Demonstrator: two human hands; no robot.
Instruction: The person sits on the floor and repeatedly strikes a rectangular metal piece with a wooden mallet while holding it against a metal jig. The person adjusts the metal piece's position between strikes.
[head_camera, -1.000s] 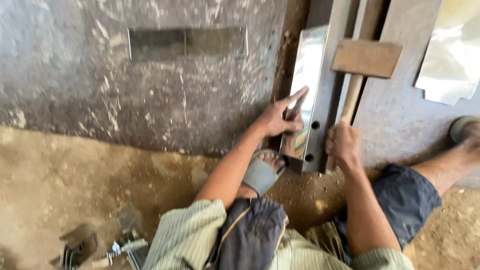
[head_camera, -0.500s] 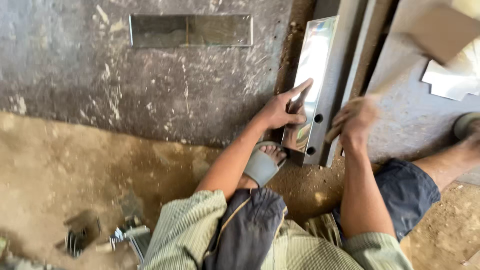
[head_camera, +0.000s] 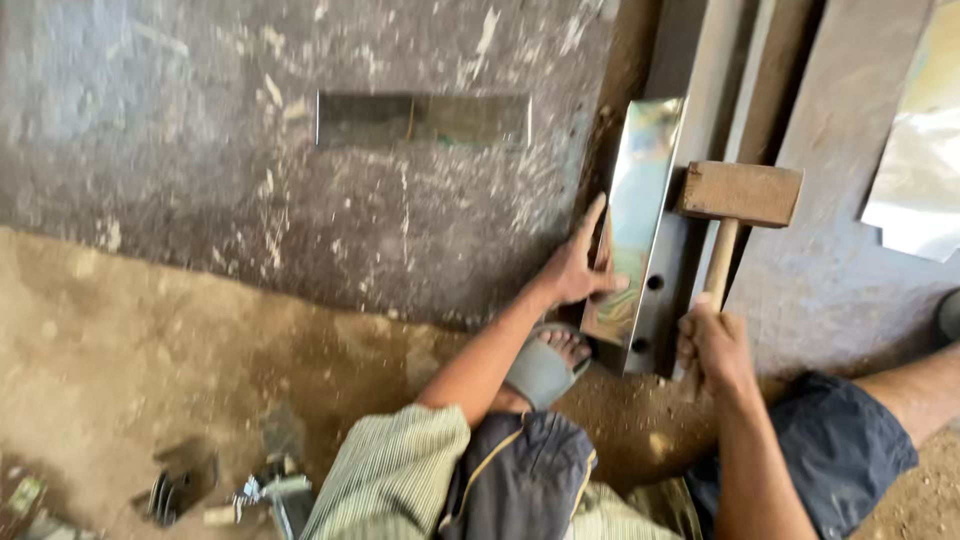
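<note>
The right hand (head_camera: 712, 345) grips the handle of a wooden mallet (head_camera: 738, 195), fingers wrapped fully round the lower shaft; the rectangular head sits against the right edge of a shiny folded metal sheet strip (head_camera: 635, 215). The left hand (head_camera: 575, 270) presses flat on the strip's lower left edge, fingers spread and extended, pinning it rather than gripping it. The strip lies lengthwise along a grey steel bar (head_camera: 665, 310) with two bolt holes, beside a large worn metal plate (head_camera: 300, 200) that has a rectangular slot cut into it. A sandalled foot (head_camera: 550, 365) rests just below the strip's near end.

Hazards, judged from this position: the left fingers lie close to the mallet head's line of travel, so a glancing blow could catch them. The sheet's edge looks thin and could cut the pinning palm if the strip slips. The open-toed foot is exposed should the strip or mallet drop.
</note>
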